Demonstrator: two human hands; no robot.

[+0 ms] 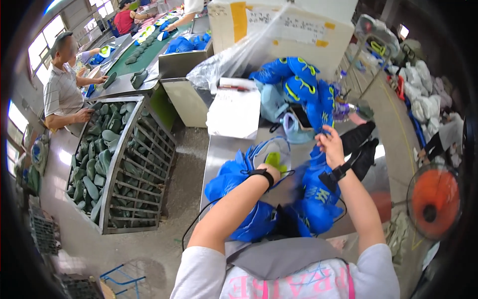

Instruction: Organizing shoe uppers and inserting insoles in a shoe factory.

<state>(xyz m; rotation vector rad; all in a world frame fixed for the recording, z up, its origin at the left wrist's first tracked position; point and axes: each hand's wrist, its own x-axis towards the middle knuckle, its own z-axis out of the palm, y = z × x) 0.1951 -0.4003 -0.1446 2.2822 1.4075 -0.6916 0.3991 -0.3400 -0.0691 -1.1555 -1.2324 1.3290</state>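
Head view: the person's two forearms enter from the lower edge and meet over a steel bench [224, 149] covered with blue fabric pieces. The left hand [269, 167] is mostly hidden: it is tucked into the blue fabric piece [234, 174] in front of it, next to a yellow-green part [273, 160], so only the wrist and its black band show, and whether its fingers are closed or spread cannot be told. The right hand [331, 142] is raised over the bench with its fingers pinched on the upper edge of a second blue piece [318, 192], which hangs down toward the person's lap; motion blur softens its outline. More blue pieces are heaped at the near edge of the bench, partly cut off by the forearms. Farther back lies a pile of blue shoe uppers with yellow-green lines [298, 84], in front of a large cardboard box [279, 25] and a clear plastic bag [224, 62]. A pair of black items [361, 144] lies just beside the right hand; their kind is hard to make out. To the left stands a wire cage of grey-green soles [99, 154], where another person [62, 87] works. An orange fan [433, 199] is cut off at the right rim.
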